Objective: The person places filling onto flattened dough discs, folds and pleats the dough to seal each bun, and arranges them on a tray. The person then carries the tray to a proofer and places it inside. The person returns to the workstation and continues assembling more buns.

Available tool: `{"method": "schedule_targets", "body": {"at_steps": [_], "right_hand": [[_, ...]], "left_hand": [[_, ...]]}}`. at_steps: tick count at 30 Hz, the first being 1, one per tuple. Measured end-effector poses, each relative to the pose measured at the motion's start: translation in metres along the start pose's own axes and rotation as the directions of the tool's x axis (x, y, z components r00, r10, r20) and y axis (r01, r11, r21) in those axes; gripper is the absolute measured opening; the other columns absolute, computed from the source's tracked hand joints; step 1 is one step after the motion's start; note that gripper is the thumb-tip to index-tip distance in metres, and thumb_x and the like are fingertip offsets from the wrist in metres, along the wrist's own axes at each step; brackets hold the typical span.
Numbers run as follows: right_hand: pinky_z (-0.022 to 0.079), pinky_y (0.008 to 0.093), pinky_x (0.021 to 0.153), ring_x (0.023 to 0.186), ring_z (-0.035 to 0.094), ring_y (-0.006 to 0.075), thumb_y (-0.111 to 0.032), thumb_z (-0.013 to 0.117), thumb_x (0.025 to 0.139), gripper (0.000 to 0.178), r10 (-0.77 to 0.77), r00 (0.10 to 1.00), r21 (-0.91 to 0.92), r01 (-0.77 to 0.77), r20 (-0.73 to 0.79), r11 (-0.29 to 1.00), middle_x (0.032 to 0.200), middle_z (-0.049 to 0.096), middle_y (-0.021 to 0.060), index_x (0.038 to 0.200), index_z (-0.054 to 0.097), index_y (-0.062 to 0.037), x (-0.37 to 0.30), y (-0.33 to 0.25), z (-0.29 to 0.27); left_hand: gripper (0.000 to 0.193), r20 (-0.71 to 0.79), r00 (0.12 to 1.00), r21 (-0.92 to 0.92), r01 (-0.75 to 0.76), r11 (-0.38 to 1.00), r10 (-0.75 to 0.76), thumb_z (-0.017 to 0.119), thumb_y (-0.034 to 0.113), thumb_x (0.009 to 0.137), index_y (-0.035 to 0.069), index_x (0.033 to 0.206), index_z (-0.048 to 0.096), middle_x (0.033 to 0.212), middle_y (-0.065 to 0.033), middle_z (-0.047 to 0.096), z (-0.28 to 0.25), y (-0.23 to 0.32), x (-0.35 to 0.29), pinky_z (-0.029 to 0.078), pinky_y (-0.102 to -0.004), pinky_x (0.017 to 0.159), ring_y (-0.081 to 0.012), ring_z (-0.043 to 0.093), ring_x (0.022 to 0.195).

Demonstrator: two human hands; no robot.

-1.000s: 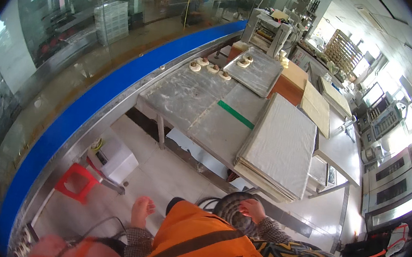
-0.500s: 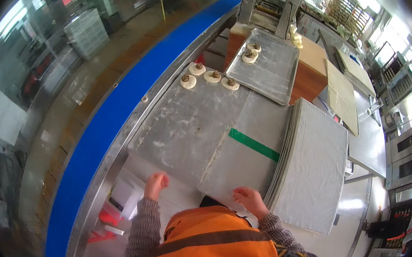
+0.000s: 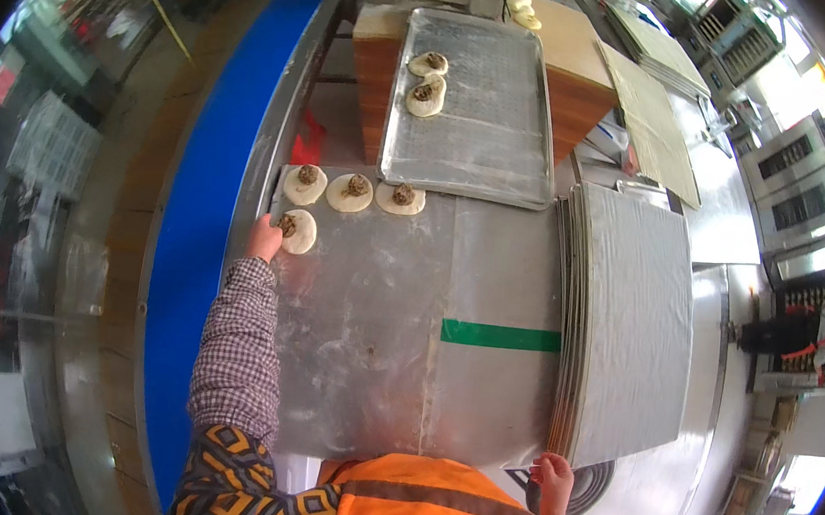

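Observation:
Stretched out to the table's left edge, my left hand (image 3: pixel 265 239) is closed at the side of a flat white dough round (image 3: pixel 302 232) topped with a dark brown filling. Its fingertips touch the round beside the filling; part of the grip is hidden. Just beyond lie three more topped rounds in a row: a left one (image 3: pixel 306 184), a middle one (image 3: pixel 350 193) and a right one (image 3: pixel 401 199). My right hand (image 3: pixel 553 481) hangs at the table's near right corner with fingers curled in, nothing visible in it.
The floury metal table (image 3: pixel 362 353) carries a green tape strip (image 3: pixel 501 337). A stack of cloth-covered boards (image 3: pixel 632 321) stands along its right side. Ahead, a metal tray (image 3: pixel 484 154) bears two topped rounds. A blue belt (image 3: pixel 203 195) runs along the left.
My left hand has reached forward from the near edge to the nearest dough round. My right hand has shifted toward the near right corner. The view has turned and come closer to the dough.

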State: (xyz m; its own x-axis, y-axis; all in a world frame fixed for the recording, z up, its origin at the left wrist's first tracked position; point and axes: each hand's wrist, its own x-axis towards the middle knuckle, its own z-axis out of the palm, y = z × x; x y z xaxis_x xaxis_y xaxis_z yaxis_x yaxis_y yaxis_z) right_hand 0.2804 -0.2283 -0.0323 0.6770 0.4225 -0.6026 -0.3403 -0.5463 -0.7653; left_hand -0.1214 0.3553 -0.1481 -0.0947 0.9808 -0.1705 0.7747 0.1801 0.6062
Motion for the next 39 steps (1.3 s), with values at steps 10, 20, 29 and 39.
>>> {"method": "schedule_targets", "body": {"at_steps": [10, 20, 29, 39], "right_hand": [[0.051, 0.0253, 0.064, 0.074, 0.065, 0.0139, -0.008, 0.055, 0.093, 0.017, 0.048, 0.989, -0.199, -0.018, 0.143, 0.98, 0.088, 0.067, 0.0075, 0.105, 0.062, 0.0026, -0.016, 0.02, 0.091], [0.052, 0.0252, 0.064, 0.074, 0.066, 0.0138, -0.005, 0.058, 0.089, 0.017, -0.012, 0.992, -0.372, 0.059, 0.126, 0.927, 0.086, 0.069, 0.0088, 0.102, 0.064, 0.0036, -0.045, 0.022, 0.115], [0.053, 0.0266, 0.069, 0.077, 0.065, 0.0141, -0.012, 0.062, 0.091, 0.022, -0.173, 0.933, -0.225, 0.251, 0.316, 0.941, 0.085, 0.069, 0.0105, 0.103, 0.064, 0.0063, -0.003, -0.043, 0.166], [0.051, 0.0254, 0.071, 0.082, 0.06, 0.0095, -0.017, 0.064, 0.092, 0.024, -0.251, 0.568, -0.059, 0.47, 0.784, 0.881, 0.09, 0.066, 0.0059, 0.107, 0.064, 0.0018, 0.038, -0.15, 0.226]], "left_hand": [[0.04, 0.5, 0.863, -0.037, 0.102, 0.994, -0.07, 0.071, 0.017, 0.074, -0.001, 0.108, 0.061, 0.101, -0.0115, 0.065, -0.014, 0.003, 0.038, 0.049, -0.0337, 0.075, -0.0214, 0.061, 0.09], [0.046, 0.37, 0.924, -0.423, 0.077, 0.903, 0.094, 0.078, 0.013, 0.076, -0.002, 0.114, 0.056, 0.103, -0.0108, 0.063, 0.002, 0.014, 0.01, 0.054, -0.0339, 0.081, -0.0213, 0.063, 0.097], [0.034, 0.648, 0.76, -0.746, 0.646, -0.163, 0.049, 0.061, 0.026, 0.092, 0.003, 0.118, 0.057, 0.115, -0.0074, 0.062, -0.02, 0.056, -0.116, 0.047, -0.0442, 0.097, -0.0234, 0.059, 0.11], [0.033, 0.658, 0.729, -0.739, 0.575, 0.351, 0.189, 0.062, 0.019, 0.093, 0.005, 0.123, 0.055, 0.113, -0.0048, 0.059, -0.02, 0.141, -0.326, 0.051, -0.0316, 0.087, -0.0151, 0.058, 0.103]]}}
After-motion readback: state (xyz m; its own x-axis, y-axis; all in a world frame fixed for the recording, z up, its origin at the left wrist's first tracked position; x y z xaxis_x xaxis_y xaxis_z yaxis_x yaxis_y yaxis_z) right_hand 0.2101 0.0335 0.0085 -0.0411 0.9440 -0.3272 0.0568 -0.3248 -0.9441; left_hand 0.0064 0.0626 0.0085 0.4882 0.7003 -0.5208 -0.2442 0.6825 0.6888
